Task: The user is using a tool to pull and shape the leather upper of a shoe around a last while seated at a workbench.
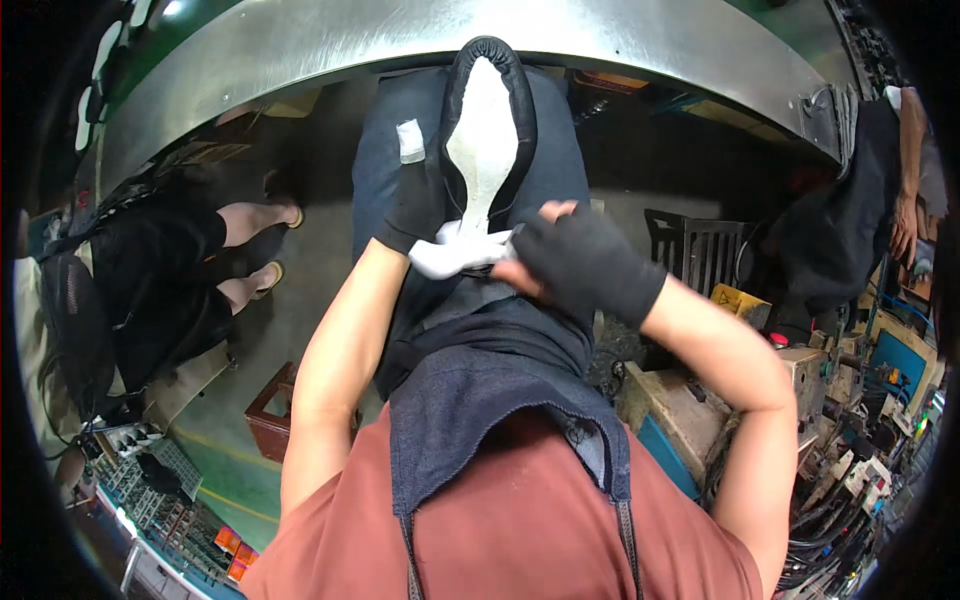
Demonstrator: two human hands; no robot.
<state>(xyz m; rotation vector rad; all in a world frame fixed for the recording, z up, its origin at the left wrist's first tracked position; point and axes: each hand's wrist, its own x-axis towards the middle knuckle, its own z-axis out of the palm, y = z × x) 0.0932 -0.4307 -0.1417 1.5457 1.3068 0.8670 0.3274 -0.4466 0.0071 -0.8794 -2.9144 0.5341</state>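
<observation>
A black shoe upper [459, 88] with a pale white bottom lies sole-up across my lap, toe pointing away from me. My left hand [414, 205], in a black glove with a white wrap on one finger, grips the shoe's left side near the heel; part of its fingers is hidden. Across the heel runs a bunched strip of white cloth-like material [447, 257]. My right hand [580, 255], in a black fingerless glove and slightly blurred, is closed at the heel with the white strip at its fingers.
A shiny metal bench edge [480, 28] curves just beyond the toe. On the left sits another person [150, 270]; on the right stands a second person [850, 200]. A dark plastic chair [690, 245], a worn machine [670, 415] and a reddish-brown stool [268, 422] surround me.
</observation>
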